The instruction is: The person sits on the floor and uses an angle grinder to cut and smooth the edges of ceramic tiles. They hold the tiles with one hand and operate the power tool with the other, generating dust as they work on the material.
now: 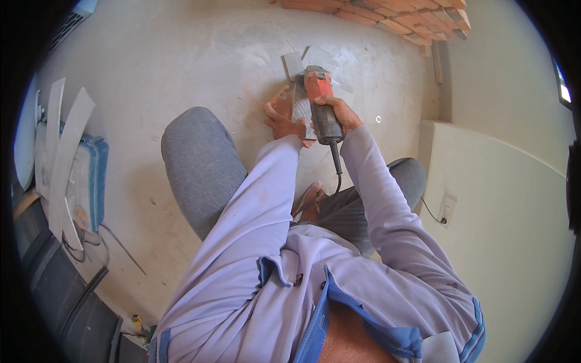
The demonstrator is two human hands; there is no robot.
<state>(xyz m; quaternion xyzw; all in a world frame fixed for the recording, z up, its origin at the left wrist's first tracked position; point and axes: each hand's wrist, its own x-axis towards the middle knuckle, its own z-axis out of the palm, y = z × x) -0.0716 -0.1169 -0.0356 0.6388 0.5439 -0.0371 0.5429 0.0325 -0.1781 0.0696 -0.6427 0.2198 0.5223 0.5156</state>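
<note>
My right hand (342, 113) is wrapped round the dark rear grip of an angle grinder (318, 85) with an orange-red body. The grinder's head points away from me, down beside a narrow grey tile piece (300, 107). Beneath and left of that piece shows an orange brick (280, 100). My left hand (284, 125) grips the tile piece and brick from the near left side, fingers bent. The disc is mostly hidden by the grinder's head. A black cord (336, 160) runs from the grinder toward my legs.
A small grey offcut (293, 64) lies just beyond the grinder. Stacked bricks (399, 18) stand at the far wall. To the left, long pale strips (66, 151) lean by a blue case (94, 181). A wall socket (448, 210) with a plugged cord is at right.
</note>
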